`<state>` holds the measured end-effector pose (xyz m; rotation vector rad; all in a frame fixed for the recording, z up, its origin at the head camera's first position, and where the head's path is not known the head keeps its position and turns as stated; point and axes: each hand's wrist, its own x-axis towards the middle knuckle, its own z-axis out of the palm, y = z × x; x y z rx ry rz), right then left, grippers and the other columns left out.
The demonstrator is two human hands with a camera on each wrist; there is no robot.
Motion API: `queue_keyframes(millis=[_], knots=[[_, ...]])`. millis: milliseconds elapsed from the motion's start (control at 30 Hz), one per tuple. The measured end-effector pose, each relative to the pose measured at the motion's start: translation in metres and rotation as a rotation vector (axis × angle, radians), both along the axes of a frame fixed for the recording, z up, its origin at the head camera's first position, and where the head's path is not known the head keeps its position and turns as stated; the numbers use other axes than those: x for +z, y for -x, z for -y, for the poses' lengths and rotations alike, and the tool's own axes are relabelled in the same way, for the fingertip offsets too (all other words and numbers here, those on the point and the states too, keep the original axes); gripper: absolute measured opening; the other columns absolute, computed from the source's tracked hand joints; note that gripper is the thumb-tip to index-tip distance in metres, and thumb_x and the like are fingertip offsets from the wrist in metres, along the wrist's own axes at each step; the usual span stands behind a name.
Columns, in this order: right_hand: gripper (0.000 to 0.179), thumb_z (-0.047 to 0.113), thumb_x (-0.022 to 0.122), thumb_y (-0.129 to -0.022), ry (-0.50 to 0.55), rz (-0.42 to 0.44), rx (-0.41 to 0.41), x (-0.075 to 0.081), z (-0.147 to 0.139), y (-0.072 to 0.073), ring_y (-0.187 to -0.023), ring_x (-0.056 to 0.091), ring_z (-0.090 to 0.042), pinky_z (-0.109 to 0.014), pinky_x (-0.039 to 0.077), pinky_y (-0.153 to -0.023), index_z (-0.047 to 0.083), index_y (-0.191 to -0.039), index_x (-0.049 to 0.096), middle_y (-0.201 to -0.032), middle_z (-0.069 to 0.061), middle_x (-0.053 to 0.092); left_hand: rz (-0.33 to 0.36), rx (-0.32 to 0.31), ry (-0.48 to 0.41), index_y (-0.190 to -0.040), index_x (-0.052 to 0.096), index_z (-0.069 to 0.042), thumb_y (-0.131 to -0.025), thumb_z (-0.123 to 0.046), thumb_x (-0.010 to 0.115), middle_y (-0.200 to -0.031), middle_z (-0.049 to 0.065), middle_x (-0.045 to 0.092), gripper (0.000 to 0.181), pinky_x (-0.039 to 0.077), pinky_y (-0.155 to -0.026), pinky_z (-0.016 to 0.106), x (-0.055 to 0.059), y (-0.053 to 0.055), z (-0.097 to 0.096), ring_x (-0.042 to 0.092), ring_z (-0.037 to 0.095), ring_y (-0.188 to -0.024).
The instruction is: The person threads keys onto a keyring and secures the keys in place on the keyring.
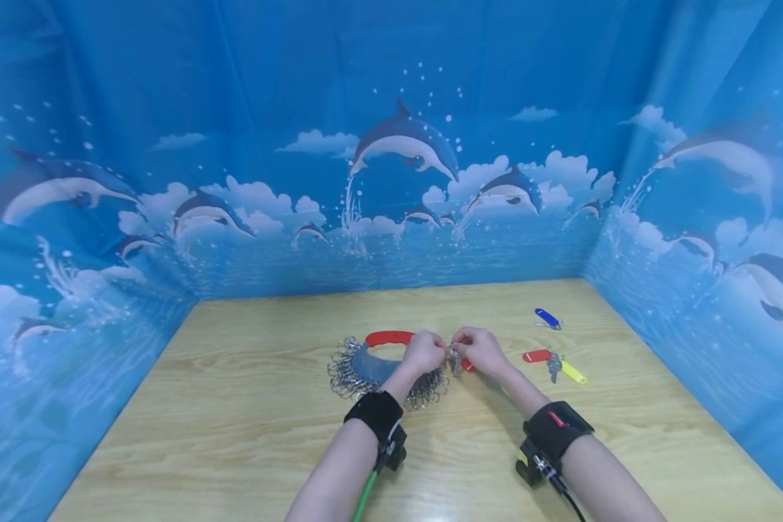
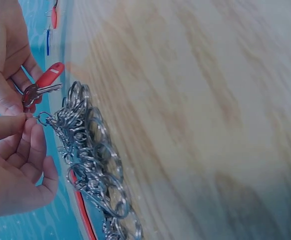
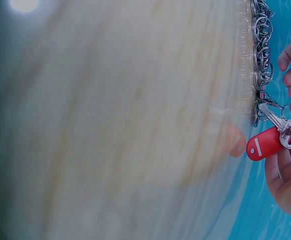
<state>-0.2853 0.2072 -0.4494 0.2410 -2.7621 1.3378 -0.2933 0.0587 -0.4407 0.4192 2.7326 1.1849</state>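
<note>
**Fingertip pinch at the right end of the ring cluster**

Your left hand (image 1: 425,353) pinches a small ring (image 2: 44,118) at the right end of the ring cluster (image 1: 342,380); your right hand (image 1: 481,351) grips a silver key (image 3: 274,117) with its red tag (image 3: 263,144), just beside that ring; whether key and ring are linked, I cannot tell. You work by fingertips, presumably because parts this small need fine control; drawing the outer ring clear of its neighbours likely limits tangling. The cluster fringes a grey plate (image 1: 372,368) on the table (image 1: 235,377); its red handle (image 1: 386,337) lies on the far side, which seems to turn the rings towards you; a blue tag (image 1: 547,317), a second red tag (image 1: 536,356) and a yellow tag (image 1: 573,372) lie off to the right, perhaps for easy reach.
</note>
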Motion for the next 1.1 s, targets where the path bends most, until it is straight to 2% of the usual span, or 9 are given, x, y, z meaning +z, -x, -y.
queue_keyframes(millis=[133,233,367,433,667,800,867,967,1100], knots=[[0.005,0.003,0.062,-0.083,-0.004,-0.009,-0.003,0.001,0.001,-0.001,-0.062,0.054,-0.016,-0.029,0.046,-0.060,0.001,-0.088,0.064,-0.078,-0.005,0.063,0.029,0.014,-0.007,-0.060,0.058,-0.005,-0.084,-0.003,0.054,-0.049,-0.003,0.035,0.025,0.029,-0.048,0.024,0.004,0.000,0.000,0.031,0.012,-0.046],[0.004,0.002,0.063,-0.082,-0.011,-0.025,0.010,0.001,0.002,-0.003,-0.066,0.056,-0.015,-0.030,0.047,-0.064,0.001,-0.086,0.064,-0.077,-0.005,0.063,0.046,0.026,0.000,-0.056,0.053,-0.006,-0.084,-0.004,0.053,-0.048,-0.003,0.031,0.029,0.027,-0.047,0.024,0.006,0.000,0.000,0.028,0.012,-0.044],[0.005,0.002,0.062,-0.082,-0.019,-0.030,0.017,0.001,0.003,-0.004,-0.070,0.057,-0.016,-0.031,0.048,-0.066,0.002,-0.087,0.064,-0.078,-0.005,0.063,0.081,0.039,-0.001,-0.050,0.036,-0.012,-0.085,-0.005,0.053,-0.047,-0.003,0.022,0.040,0.022,-0.045,0.025,0.007,0.000,0.001,0.019,0.013,-0.043],[0.004,0.002,0.063,-0.082,-0.024,-0.035,0.021,0.000,0.003,-0.003,-0.072,0.058,-0.017,-0.032,0.048,-0.068,0.002,-0.086,0.064,-0.079,-0.005,0.063,0.099,0.044,-0.008,-0.049,0.033,-0.013,-0.086,-0.007,0.053,-0.047,-0.003,0.021,0.042,0.021,-0.044,0.025,0.008,0.001,0.001,0.016,0.013,-0.043],[0.004,0.004,0.064,-0.082,-0.086,-0.104,0.071,0.001,0.002,-0.002,-0.067,0.057,-0.015,-0.031,0.047,-0.064,0.000,-0.084,0.064,-0.076,-0.004,0.064,0.126,0.074,-0.033,-0.048,0.036,-0.013,-0.085,-0.008,0.056,-0.044,-0.003,0.027,0.043,0.020,-0.042,0.025,0.012,0.001,-0.001,0.017,0.012,-0.040],[0.003,0.003,0.064,-0.082,-0.093,-0.102,0.075,0.002,0.002,-0.001,-0.062,0.055,-0.013,-0.028,0.046,-0.060,0.001,-0.085,0.065,-0.076,-0.004,0.063,0.131,0.090,-0.056,-0.047,0.038,-0.013,-0.083,-0.005,0.056,-0.043,-0.002,0.032,0.040,0.020,-0.040,0.025,0.011,0.001,-0.001,0.019,0.012,-0.039],[0.003,0.003,0.064,-0.082,-0.087,-0.090,0.067,0.002,0.002,-0.002,-0.061,0.055,-0.013,-0.028,0.047,-0.059,0.001,-0.085,0.065,-0.077,-0.004,0.063,0.116,0.084,-0.054,-0.047,0.039,-0.013,-0.081,-0.004,0.056,-0.043,-0.003,0.032,0.039,0.021,-0.040,0.025,0.010,0.001,-0.001,0.021,0.012,-0.039],[0.005,0.003,0.063,-0.083,-0.073,-0.061,0.046,0.003,0.002,-0.002,-0.059,0.055,-0.015,-0.028,0.047,-0.058,0.002,-0.087,0.065,-0.079,-0.006,0.064,0.065,0.033,-0.014,-0.050,0.052,-0.005,-0.081,-0.005,0.060,-0.046,-0.004,0.032,0.033,0.025,-0.042,0.023,0.007,0.000,0.000,0.025,0.011,-0.041],[0.006,0.003,0.063,-0.083,-0.063,-0.036,0.026,0.001,0.001,-0.002,-0.059,0.055,-0.016,-0.028,0.046,-0.056,0.001,-0.089,0.065,-0.080,-0.007,0.064,0.032,-0.033,-0.012,-0.058,0.058,0.001,-0.084,-0.008,0.064,-0.047,-0.005,0.029,0.028,0.024,-0.044,0.022,0.002,-0.001,0.002,0.025,0.010,-0.042]])
